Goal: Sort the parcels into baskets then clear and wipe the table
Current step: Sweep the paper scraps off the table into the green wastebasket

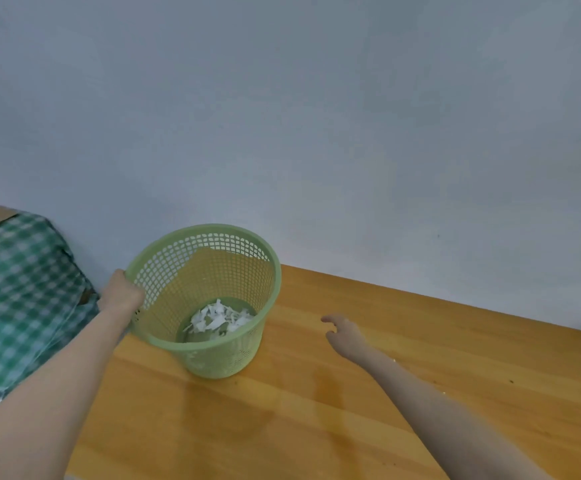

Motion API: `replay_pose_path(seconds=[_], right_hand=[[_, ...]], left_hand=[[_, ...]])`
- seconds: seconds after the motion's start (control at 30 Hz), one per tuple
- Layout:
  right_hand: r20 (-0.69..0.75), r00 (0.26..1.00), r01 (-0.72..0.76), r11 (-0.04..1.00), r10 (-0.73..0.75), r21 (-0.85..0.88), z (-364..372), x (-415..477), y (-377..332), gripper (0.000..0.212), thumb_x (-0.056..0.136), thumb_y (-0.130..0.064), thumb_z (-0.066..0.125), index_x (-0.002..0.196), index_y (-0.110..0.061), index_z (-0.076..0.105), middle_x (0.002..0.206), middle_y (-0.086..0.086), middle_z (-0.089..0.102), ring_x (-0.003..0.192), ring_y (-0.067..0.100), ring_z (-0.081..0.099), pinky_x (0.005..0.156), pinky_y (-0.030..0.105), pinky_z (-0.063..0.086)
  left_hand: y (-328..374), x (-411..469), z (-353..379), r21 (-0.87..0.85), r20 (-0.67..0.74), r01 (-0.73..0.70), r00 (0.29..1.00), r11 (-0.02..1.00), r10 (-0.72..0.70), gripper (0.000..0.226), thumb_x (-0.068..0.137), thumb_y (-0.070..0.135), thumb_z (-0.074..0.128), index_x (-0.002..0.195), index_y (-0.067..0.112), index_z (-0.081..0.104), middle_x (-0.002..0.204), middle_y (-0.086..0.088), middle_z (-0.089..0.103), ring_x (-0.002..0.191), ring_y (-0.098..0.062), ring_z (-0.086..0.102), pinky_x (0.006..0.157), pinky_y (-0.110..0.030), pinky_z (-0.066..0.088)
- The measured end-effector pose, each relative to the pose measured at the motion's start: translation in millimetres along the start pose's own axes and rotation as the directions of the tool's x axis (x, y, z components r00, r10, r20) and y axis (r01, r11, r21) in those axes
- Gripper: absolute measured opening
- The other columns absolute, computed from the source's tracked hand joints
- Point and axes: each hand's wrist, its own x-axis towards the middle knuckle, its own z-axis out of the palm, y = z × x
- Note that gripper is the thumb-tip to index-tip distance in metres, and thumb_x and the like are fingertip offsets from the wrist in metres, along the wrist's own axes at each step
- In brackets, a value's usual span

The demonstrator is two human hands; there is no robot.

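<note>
Gripping the green basket (213,355) by its left rim with my left hand (122,292), fingers curled over the edge. It's at the left end of the wooden table (420,341) by the wall, base down, mouth tipped slightly toward me, white paper scraps (219,318) inside. My right hand (344,332) hovers loose, holding nothing.

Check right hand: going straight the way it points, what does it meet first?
Probably the green basket, at its right wall. Only bare wooden table lies between it and the right hand, though depth is unclear.
</note>
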Motion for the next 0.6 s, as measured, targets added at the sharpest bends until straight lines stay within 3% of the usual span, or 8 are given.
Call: replay_pose_path(seconds=[0.07, 0.23, 0.4, 0.6], right_hand=[[0.077, 0.997, -0.002, 0.998, 0.007, -0.061, 9, 20, -10, 0.045, 0.100, -0.010, 0.036, 0.145, -0.015, 0.034, 0.153, 0.007, 0.029, 0.122, 0.025, 0.051, 0.091, 0.033, 0.047], [0.220, 0.975, 0.045, 0.971, 0.008, -0.235, 26, 71, -26, 0.057, 0.097, -0.004, 0.035, 0.151, -0.014, 0.019, 0.160, 0.004, 0.006, 0.146, 0.023, 0.013, 0.114, 0.034, 0.023], [0.306, 0.949, 0.081, 0.885, 0.072, -0.459, 38, 132, -47, 0.067, 0.094, 0.002, 0.037, 0.153, -0.016, 0.010, 0.160, 0.000, -0.007, 0.145, 0.026, 0.017, 0.103, 0.036, 0.039], [0.378, 0.925, 0.192, 0.803, 0.044, -0.564, 58, 189, -61, 0.070, 0.093, -0.001, 0.042, 0.153, -0.015, 0.009, 0.160, 0.003, -0.011, 0.137, 0.029, 0.032, 0.095, 0.036, 0.040]], left_hand=[[-11, 8, -6, 0.007, -0.025, 0.026, 0.999, 1.000, -0.026, 0.020, 0.081, 0.005, 0.051, 0.101, 0.001, 0.052, 0.100, -0.024, 0.059, 0.095, -0.040, 0.056, 0.084, -0.047, 0.049], [-19, 7, -14, -0.047, -0.073, 0.012, 0.997, 0.999, -0.015, 0.014, 0.082, -0.001, 0.049, 0.094, 0.005, 0.050, 0.082, -0.016, 0.052, 0.089, -0.040, 0.057, 0.075, -0.045, 0.047], [-18, 24, -8, -0.004, -0.063, -0.014, 0.998, 1.000, 0.014, 0.021, 0.081, 0.004, 0.049, 0.099, 0.014, 0.048, 0.094, -0.019, 0.056, 0.091, -0.040, 0.056, 0.078, -0.047, 0.049], [-5, 20, -2, -0.015, -0.061, -0.111, 0.992, 0.994, 0.110, 0.016, 0.083, 0.001, 0.049, 0.095, 0.012, 0.047, 0.074, 0.001, 0.048, 0.082, -0.026, 0.052, 0.061, -0.034, 0.036]])
